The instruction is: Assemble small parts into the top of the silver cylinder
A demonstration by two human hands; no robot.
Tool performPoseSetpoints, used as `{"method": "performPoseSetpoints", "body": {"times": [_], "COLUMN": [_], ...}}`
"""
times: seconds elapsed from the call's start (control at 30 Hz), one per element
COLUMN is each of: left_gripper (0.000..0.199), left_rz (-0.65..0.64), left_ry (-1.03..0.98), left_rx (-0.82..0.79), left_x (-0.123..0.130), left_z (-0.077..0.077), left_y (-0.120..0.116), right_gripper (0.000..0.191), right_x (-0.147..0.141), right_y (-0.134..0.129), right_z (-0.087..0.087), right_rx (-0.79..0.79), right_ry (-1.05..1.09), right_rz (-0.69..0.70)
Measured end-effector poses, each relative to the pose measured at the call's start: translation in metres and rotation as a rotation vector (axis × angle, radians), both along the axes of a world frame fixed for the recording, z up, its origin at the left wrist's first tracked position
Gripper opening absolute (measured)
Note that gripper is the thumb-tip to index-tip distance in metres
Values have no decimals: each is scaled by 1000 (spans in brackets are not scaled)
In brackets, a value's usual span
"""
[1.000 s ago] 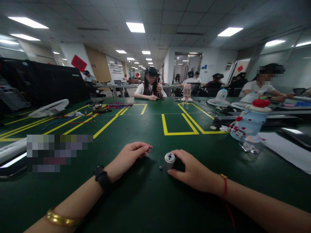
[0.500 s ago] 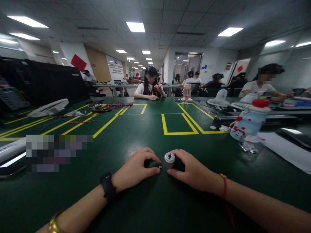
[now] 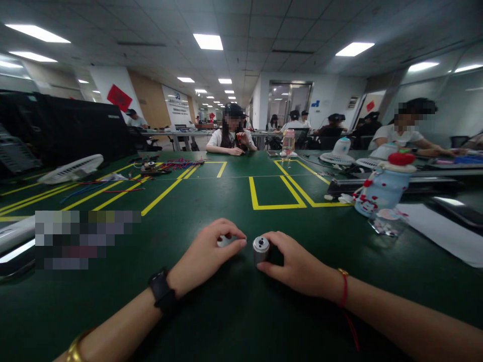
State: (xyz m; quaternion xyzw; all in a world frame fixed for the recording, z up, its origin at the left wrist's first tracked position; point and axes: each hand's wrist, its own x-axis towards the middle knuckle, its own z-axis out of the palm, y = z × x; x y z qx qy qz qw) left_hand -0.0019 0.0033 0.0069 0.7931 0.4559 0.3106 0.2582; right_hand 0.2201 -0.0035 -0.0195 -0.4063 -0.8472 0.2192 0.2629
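A silver metal cylinder (image 3: 260, 251) stands upright on the green table (image 3: 211, 322), its top face showing dark holes. My right hand (image 3: 298, 261) grips it from the right, between thumb and fingers. Just left of the cylinder, my left hand (image 3: 211, 251) is raised a little, with thumb and index fingertips pinched together. Whatever lies between those fingertips is too small to make out. The left hand does not touch the cylinder.
At the right stand a light blue bottle (image 3: 388, 186) with a red top and white paper (image 3: 437, 231). Wires (image 3: 181, 166) and a white fan (image 3: 71, 170) lie at the left. A person (image 3: 232, 136) sits across the table.
My left hand has risen slightly and closed its fingertips. The small ring-like part seen by them on the table is no longer visible. My right hand keeps its hold on the cylinder.
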Motion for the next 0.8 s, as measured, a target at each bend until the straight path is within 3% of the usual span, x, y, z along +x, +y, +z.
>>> {"method": "performPoseSetpoints", "body": {"times": [0.33,0.8], "left_gripper": [12,13], "left_rz": [7,-27], "left_ry": [-61,-84], "left_rx": [180,117], "left_x": [24,26], "left_z": [10,7], "left_y": [-7,-5], "right_gripper": [35,35], "right_x": [-1,-1], "right_y": [1,2], "right_z": [-2,-1], "right_rx": [20,28], "right_ry": [9,-3], "right_rz": [23,16]}}
